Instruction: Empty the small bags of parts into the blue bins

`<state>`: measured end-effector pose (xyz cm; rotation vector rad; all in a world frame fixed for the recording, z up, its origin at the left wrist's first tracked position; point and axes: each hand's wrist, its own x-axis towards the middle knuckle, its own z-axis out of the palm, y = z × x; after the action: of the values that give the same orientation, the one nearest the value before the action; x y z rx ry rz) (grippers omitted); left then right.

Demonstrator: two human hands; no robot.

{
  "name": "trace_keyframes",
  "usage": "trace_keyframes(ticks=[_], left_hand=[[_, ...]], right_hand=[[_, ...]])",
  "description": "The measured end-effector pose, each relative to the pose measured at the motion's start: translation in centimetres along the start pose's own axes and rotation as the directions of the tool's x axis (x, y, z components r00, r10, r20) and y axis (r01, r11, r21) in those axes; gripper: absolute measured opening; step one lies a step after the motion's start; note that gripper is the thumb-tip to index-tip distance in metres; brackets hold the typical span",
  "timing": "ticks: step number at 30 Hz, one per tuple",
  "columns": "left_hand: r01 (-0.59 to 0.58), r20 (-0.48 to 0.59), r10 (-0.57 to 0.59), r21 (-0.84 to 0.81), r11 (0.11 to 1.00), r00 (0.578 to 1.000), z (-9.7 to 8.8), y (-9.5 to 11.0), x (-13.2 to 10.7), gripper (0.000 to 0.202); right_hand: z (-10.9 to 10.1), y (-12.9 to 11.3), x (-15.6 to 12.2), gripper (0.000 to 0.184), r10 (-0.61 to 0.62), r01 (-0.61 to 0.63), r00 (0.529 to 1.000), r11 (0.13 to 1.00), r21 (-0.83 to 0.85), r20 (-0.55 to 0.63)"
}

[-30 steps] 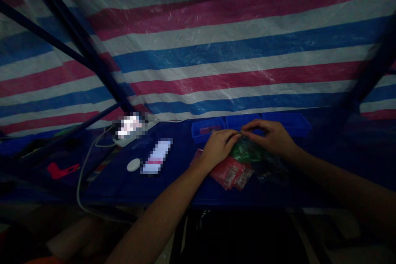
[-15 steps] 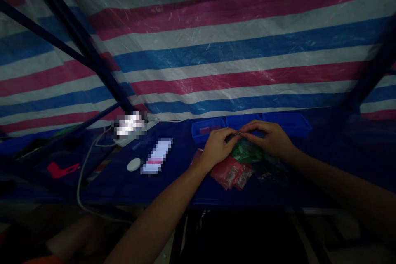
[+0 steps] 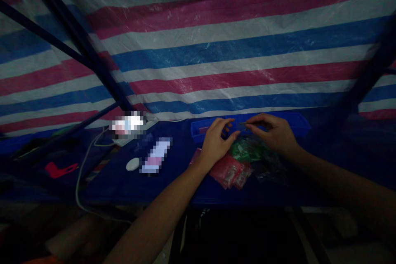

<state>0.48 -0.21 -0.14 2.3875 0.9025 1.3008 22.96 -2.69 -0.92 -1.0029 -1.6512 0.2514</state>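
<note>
My right hand (image 3: 272,132) pinches a small, thin, dark piece (image 3: 243,123) between thumb and fingertips; its kind is too small to make out. Facing it, my left hand (image 3: 218,138) has its thumb and fingers apart, with nothing visible between them. Below the hands lie red plastic bags (image 3: 227,171) with small items inside. A green plastic bag (image 3: 246,150) rests against them, and a dark clear bag (image 3: 272,169) lies to its right. Behind the hands stand blue plastic bins (image 3: 291,123); the left one holds something reddish.
Left on the blue table (image 3: 173,189) are a phone (image 3: 156,156), a round white disc (image 3: 133,164) and a white power strip (image 3: 136,134) with a cable. A red object (image 3: 60,169) lies farther left. Blue metal posts (image 3: 105,78) and a striped tarp (image 3: 232,57) stand behind. A person's leg shows lower left.
My hands have parted from a shared hold on the small piece. The left fingers have opened; the right hand keeps the piece and has shifted slightly right.
</note>
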Motion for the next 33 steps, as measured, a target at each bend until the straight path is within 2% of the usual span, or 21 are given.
trace_keyframes(ticks=[2,4,7,9,12,15,20,24,28,33], left_hand=[[-0.011,0.001,0.011,-0.033,0.999,1.000,0.0,0.0,-0.1,0.042],[-0.028,0.063,0.035,-0.099,0.995,0.997,0.1,0.0,-0.2,0.046],[-0.055,0.138,0.079,-0.168,0.984,0.987,0.3,0.0,-0.3,0.049],[-0.077,0.150,0.100,-0.155,0.985,0.984,0.3,-0.1,-0.3,0.042],[-0.077,0.130,0.092,-0.120,0.990,0.987,0.3,-0.1,-0.3,0.033],[-0.029,0.086,0.042,-0.152,0.988,0.995,0.2,-0.2,-0.2,0.030],[0.054,0.035,-0.048,-0.198,0.979,0.998,0.4,-0.5,-0.1,0.022],[0.055,0.037,-0.049,-0.188,0.981,0.998,0.6,-0.8,-0.1,0.018],[0.052,0.069,-0.037,-0.223,0.973,0.997,0.8,-0.8,-0.1,0.018],[0.100,0.129,-0.065,-0.293,0.951,0.990,1.0,-1.0,-0.3,0.020]], right_hand=[[-0.3,-0.2,0.2,0.011,-0.045,0.042,0.996,0.998,-0.049,-0.073],[-0.4,-0.4,0.2,0.009,-0.109,0.101,0.992,0.989,-0.107,-0.067],[-0.2,-0.7,-0.1,0.009,-0.202,0.203,0.979,0.966,-0.158,0.024],[0.1,-0.8,-0.3,0.011,-0.254,0.266,0.963,0.953,-0.145,0.093],[0.3,-1.0,-0.3,0.014,-0.319,0.339,0.931,0.935,-0.100,0.176],[0.3,-1.0,-0.2,0.015,-0.342,0.361,0.920,0.929,-0.079,0.192],[0.1,-1.2,-0.2,0.014,-0.267,0.281,0.955,0.955,-0.101,0.129],[0.2,-1.3,-0.2,0.024,-0.184,0.195,0.977,0.975,-0.103,0.107],[0.4,-0.7,-0.3,0.035,-0.060,0.062,0.991,0.998,-0.014,0.123],[0.7,0.5,-0.5,0.034,0.090,-0.110,0.982,0.986,0.121,0.165]])
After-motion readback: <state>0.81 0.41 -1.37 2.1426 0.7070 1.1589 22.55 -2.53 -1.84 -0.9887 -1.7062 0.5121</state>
